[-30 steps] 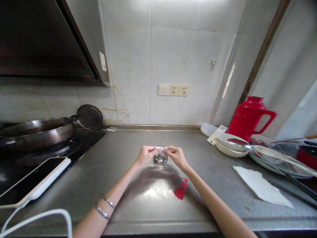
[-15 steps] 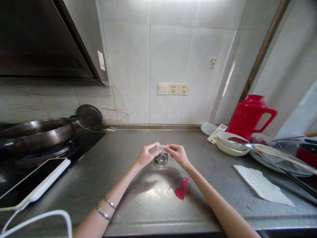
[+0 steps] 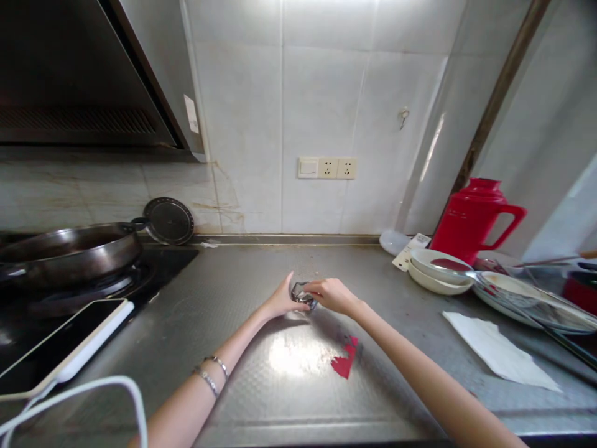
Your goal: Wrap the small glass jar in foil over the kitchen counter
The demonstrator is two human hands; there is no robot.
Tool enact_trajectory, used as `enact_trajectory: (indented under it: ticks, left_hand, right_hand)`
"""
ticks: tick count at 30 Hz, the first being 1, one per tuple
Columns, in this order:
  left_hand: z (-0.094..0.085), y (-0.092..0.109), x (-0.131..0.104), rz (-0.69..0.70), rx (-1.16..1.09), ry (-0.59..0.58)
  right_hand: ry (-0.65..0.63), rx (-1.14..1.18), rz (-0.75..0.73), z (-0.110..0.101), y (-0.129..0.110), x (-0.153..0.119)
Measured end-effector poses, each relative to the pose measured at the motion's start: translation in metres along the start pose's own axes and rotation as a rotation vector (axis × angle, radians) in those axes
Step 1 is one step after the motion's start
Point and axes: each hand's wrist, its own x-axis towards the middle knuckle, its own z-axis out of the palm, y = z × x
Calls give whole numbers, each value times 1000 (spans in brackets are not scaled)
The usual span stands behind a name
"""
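Hands (image 3: 281,298) (image 3: 332,295) lower — glass dish (image 3: 300,298), seemingly, between

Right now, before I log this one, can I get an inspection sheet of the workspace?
Surface: metal counter, glare mid-front, specks near the hands.
Things at the hands: small shiny dish; its contents are too small to tell.
Clutter: torn red scrap, white sheet, stacked bowls, phone at left.
Hands: left hand curls around the dish's near left side; right hand has its fingertips at the dish; whether they pinch anything is hidden.
Cables: white cable looping at lower left, by the phone.
Surroundings: pan on the stove, brown-stained wall tiles, red jug at right.
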Motion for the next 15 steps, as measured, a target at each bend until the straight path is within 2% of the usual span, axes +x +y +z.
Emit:
enact_trajectory:
  ticks: [6,13,15]
  left_hand:
    - [6,-12,4,66,59,-25]
    - [6,-11,2,57,76,-49]
    - [6,-9,1,60,84,-55]
  right_hand:
    - [-146,12,-10,1,4,-4]
    - [-64,187,-132,10,6,-6]
    - [-75,249,-177,11,5,-3]
